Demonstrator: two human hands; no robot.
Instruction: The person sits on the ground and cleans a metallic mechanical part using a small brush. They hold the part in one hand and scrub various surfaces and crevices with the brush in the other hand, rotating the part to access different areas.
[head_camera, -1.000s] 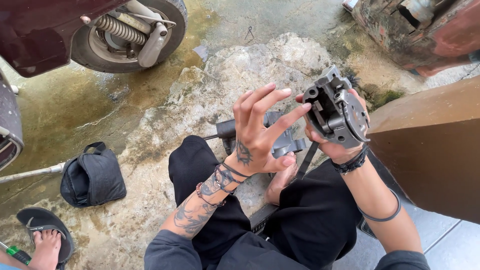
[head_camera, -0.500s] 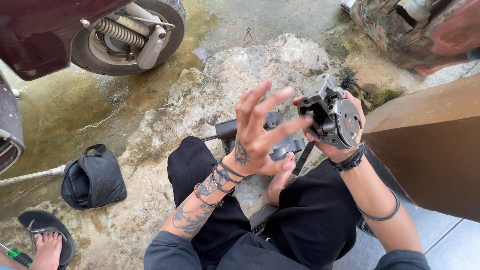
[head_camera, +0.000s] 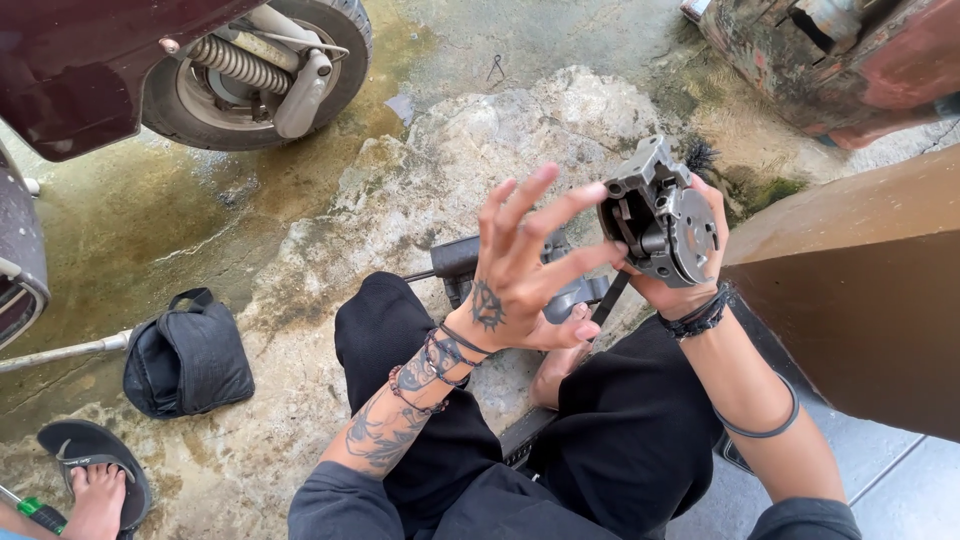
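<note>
My right hand (head_camera: 668, 290) grips the grey metal part (head_camera: 660, 212), raised over my lap. My left hand (head_camera: 520, 275) is spread wide, fingertips touching the part's left side.

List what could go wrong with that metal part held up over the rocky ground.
1. The right hand alone cradles the grey metal assembly from below; the left hand only touches it with spread fingertips. It might slip onto the person's bare foot or the rough rock.
2. The left fingertips sit at the part's open recess, so they could get pinched or cut.
3. The ground looks wet and stained, so any small piece that falls could be hard to find.
</note>
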